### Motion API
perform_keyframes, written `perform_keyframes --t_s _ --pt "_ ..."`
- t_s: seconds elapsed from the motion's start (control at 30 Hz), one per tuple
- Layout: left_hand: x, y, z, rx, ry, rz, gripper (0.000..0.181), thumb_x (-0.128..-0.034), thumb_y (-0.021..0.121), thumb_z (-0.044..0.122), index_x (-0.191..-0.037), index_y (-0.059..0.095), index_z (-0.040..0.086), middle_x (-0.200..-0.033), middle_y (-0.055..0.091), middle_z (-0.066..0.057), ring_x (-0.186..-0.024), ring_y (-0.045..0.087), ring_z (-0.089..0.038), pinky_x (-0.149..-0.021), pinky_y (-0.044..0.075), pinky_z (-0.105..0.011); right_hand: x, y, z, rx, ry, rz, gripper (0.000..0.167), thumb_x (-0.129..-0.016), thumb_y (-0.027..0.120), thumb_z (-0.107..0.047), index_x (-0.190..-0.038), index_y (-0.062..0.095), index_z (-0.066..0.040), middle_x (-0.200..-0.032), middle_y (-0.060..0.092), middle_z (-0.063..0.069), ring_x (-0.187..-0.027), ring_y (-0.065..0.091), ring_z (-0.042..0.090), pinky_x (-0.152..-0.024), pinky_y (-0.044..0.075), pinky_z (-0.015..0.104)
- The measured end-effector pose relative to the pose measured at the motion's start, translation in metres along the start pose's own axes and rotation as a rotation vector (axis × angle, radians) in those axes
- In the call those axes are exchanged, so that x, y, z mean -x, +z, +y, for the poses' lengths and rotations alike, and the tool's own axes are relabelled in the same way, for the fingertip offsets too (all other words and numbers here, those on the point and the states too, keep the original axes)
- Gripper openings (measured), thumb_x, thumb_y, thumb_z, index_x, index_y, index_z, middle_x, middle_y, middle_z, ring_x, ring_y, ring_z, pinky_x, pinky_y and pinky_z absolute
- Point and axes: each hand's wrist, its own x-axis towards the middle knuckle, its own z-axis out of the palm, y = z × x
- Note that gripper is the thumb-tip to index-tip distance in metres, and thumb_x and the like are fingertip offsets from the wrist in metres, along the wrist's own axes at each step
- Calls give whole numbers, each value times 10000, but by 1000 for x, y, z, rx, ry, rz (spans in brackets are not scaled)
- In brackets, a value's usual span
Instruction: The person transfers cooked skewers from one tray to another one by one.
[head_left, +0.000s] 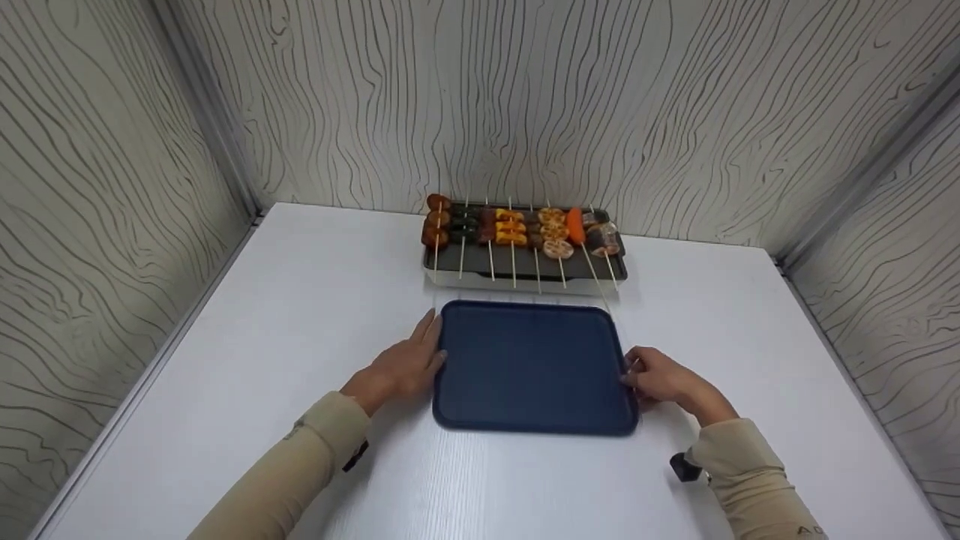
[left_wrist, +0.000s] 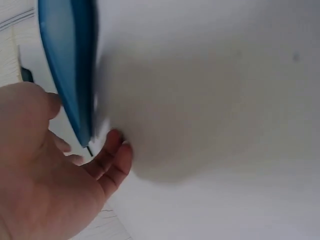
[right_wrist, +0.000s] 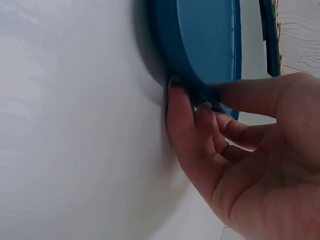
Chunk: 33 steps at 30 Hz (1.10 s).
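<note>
A dark blue rectangular tray (head_left: pixel 529 367) with a raised rim lies low over the white table, nothing on it. At its left side is my left hand (head_left: pixel 405 366), fingers nearly straight along the edge, thumb at the rim. In the left wrist view the left hand (left_wrist: pixel 55 170) has its thumb by the tray's rim (left_wrist: pixel 82 75) and loosely bent fingers beside and below it. My right hand (head_left: pixel 660 377) grips the right edge. The right wrist view shows the right hand (right_wrist: pixel 250 155) with thumb over the tray's rim (right_wrist: pixel 167 35) and curled fingers beneath.
Behind the tray stands a dark grill plate (head_left: pixel 480 262) on a pale base, holding several skewers, including yellow pieces (head_left: pixel 511 227), lotus root slices (head_left: pixel 557 249) and an orange piece (head_left: pixel 575 225). Wood-patterned walls (head_left: pixel 480 105) enclose the white table (head_left: pixel 330 262) at the back and sides.
</note>
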Motion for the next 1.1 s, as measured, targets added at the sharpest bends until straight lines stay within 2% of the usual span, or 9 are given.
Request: perform_keyframes --t_s 0.17,0.33,0.5,0.7,0.83,1.1 --pt "-7 5 -3 -94 3 32 655 -1124 332 353 -1647 87 45 -1731 11 -66 -1191 606 -403 -952 509 -493 -3 0 0 43 -14 4 149 -983 576 -65 -1066 542 54 -817 550 80 -653 581 178 -586 536 328" --pt "-13 8 -4 -168 5 58 639 -1122 326 368 -1644 142 48 -1729 70 -61 -928 667 -333 -814 542 -455 -5 -1 1 52 -21 5 138 -1002 569 -72 -1057 535 50 -797 557 81 -617 585 166 -569 542 323" --pt "-15 15 -2 -267 17 94 623 -1120 345 367 -1632 210 38 -1716 152 -77 -898 661 -318 -782 547 -446 -4 -1 4 33 -35 -9 120 -1006 561 -61 -1040 525 49 -775 569 80 -606 593 157 -566 552 323" --pt "-13 22 -4 -359 48 205 577 -1103 417 300 -1590 325 6 -1681 265 -108 -763 642 -279 -654 547 -418 -6 0 4 62 -54 13 120 -1001 561 -71 -1031 527 40 -792 556 88 -621 594 180 -568 550 341" --pt "-11 25 -5 -382 91 256 559 -1087 467 263 -1559 377 -23 -1654 319 -140 -665 601 -256 -589 532 -400 -5 2 7 74 -65 11 121 -1011 554 -71 -1034 527 45 -819 547 92 -641 592 196 -580 546 357" --pt "-13 26 -11 -341 114 253 562 -1088 444 251 -1565 355 -33 -1662 294 -153 -669 585 -265 -597 524 -415 -4 1 6 46 -70 31 141 -1018 559 -79 -1060 530 52 -858 544 96 -691 580 217 -596 545 390"
